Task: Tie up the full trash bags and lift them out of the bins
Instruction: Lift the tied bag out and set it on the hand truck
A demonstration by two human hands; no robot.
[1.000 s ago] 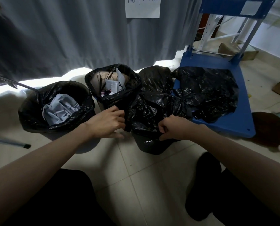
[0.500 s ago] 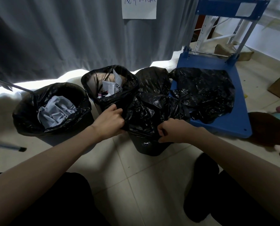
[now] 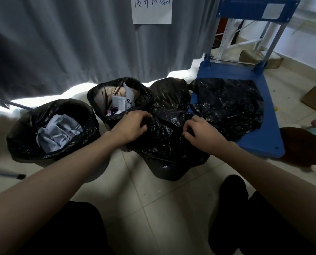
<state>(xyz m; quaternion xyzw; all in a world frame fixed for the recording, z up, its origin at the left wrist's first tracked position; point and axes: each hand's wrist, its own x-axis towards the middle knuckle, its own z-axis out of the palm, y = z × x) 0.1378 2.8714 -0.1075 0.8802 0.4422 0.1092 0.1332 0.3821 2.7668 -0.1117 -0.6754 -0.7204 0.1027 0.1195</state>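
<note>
Black bag (image 3: 164,137) getting tied, still sitting in the near bin (image 3: 169,171) in the middle.
The left hand (image 3: 130,126) and right hand (image 3: 199,133) each pinch a bunch of the crinkly plastic at the top. Pull both bunches up and snug, cross them, and knot tight before lifting. Two open bags on the left wait: one (image 3: 24,131) nearer, one (image 3: 142,94) farther.

Grey curtain (image 3: 61,43) hangs across far side; white paper sheet (image 3: 152,11) with handwriting pinned on it. Blue platform cart (image 3: 245,74) far right on tiled floor (image 3: 153,208). Cardboard box (image 3: 315,100) at right edge. Plush toy (image 3: 300,146) near right of cart.
</note>
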